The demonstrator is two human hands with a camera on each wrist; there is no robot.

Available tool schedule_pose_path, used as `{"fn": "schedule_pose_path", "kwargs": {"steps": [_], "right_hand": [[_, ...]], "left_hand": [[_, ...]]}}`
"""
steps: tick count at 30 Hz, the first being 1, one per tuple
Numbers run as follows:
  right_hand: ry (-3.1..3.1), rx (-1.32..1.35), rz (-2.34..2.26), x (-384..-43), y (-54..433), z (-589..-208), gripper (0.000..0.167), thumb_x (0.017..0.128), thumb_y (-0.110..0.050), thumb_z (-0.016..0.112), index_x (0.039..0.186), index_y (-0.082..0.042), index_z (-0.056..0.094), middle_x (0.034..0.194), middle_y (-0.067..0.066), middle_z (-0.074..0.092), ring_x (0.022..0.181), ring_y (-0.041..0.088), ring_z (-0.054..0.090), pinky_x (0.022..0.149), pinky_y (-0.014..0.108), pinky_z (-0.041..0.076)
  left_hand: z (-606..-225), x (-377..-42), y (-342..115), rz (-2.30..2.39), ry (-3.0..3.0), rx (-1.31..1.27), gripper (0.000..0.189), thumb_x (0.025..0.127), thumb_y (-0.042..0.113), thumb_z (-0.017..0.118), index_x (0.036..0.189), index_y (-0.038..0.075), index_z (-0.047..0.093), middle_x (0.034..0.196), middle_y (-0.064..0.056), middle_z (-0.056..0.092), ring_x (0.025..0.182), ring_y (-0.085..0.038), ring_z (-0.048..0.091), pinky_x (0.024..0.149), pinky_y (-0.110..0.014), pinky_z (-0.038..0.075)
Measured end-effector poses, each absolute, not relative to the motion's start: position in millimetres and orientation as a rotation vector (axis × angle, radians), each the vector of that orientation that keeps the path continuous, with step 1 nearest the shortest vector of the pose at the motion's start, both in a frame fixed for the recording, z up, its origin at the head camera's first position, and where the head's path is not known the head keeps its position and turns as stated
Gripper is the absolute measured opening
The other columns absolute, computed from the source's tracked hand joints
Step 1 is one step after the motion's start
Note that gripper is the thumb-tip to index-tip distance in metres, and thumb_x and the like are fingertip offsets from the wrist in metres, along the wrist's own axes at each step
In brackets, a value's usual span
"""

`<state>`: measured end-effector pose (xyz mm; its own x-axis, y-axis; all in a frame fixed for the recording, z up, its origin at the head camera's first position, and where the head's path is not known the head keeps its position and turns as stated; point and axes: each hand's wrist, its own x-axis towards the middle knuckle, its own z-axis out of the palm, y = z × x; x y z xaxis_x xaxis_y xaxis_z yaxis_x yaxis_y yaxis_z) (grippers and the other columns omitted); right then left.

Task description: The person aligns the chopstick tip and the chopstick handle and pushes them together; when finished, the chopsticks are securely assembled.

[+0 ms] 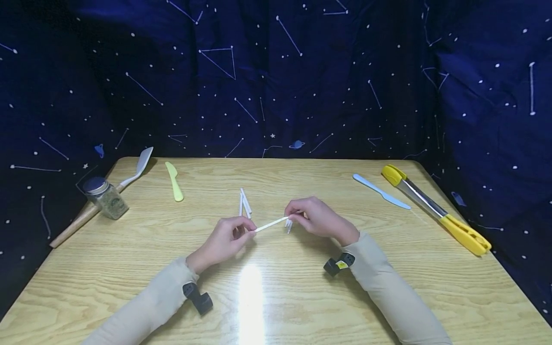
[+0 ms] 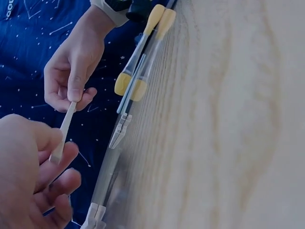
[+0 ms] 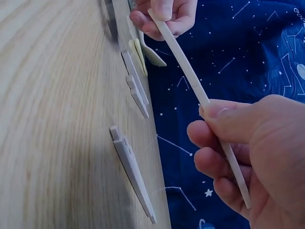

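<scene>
A thin, flat, pale stick (image 1: 271, 224) is held above the table between both hands. My left hand (image 1: 226, 238) pinches its left end between thumb and fingers. My right hand (image 1: 321, 219) pinches it farther right; in the right wrist view the stick (image 3: 183, 62) runs on past the thumb and under the curled fingers. Several similar white sticks (image 1: 246, 205) lie in a small group just beyond my left hand. A second small group of sticks (image 1: 289, 226) lies below my right hand, partly hidden by it.
On the left lie a spatula (image 1: 82, 223), a spice jar (image 1: 108, 199) leaning across its handle, and a yellow-green plastic knife (image 1: 174, 182). A blue plastic knife (image 1: 381, 191) and yellow-handled tongs (image 1: 435, 208) lie on the right. A dark starry cloth (image 1: 276, 86) hangs behind the table.
</scene>
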<state>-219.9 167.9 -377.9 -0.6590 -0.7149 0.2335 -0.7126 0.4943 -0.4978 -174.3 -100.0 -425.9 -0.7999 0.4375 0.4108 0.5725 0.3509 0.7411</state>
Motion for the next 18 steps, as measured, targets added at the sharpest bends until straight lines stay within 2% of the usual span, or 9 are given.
{"fn": "schedule_pose_path", "kwargs": {"steps": [4,6,11,18], "right_hand": [[2.692,-1.386,-0.888,-217,164,-376,0.006,0.089,-0.002,0.064,0.090,-0.006,0.069,0.084,0.005,0.071,0.066,0.005,0.054,0.059,0.020,0.046],[2.694,-1.443,-0.857,-215,162,-375,0.006,0.088,-0.003,0.066,0.088,-0.008,0.069,0.082,0.003,0.071,0.064,0.004,0.051,0.061,0.021,0.045],[2.693,-1.555,-0.789,-211,156,-373,0.005,0.085,-0.008,0.071,0.085,-0.013,0.070,0.081,-0.002,0.071,0.070,0.006,0.056,0.072,0.027,0.042],[2.669,-1.603,-0.703,-204,151,-372,0.001,0.086,-0.017,0.069,0.085,-0.017,0.070,0.083,-0.008,0.069,0.078,0.009,0.056,0.075,0.027,0.034]], "left_hand": [[-424,-170,-98,-1.544,-2.558,-0.952,0.005,0.088,0.007,0.067,0.092,0.005,0.069,0.070,-0.003,0.062,0.056,-0.005,0.047,0.051,-0.020,0.041],[-424,-169,-97,-1.586,-2.586,-0.982,0.006,0.088,0.008,0.067,0.093,0.005,0.069,0.069,-0.005,0.063,0.056,-0.006,0.048,0.052,-0.020,0.042],[-427,-166,-92,-1.611,-2.581,-1.081,0.007,0.088,0.009,0.068,0.093,0.005,0.069,0.078,-0.006,0.067,0.064,-0.004,0.051,0.057,-0.019,0.043],[-425,-162,-87,-1.717,-2.581,-1.154,0.010,0.088,0.007,0.067,0.097,0.003,0.067,0.083,-0.009,0.070,0.069,-0.004,0.055,0.061,-0.018,0.045]]}}
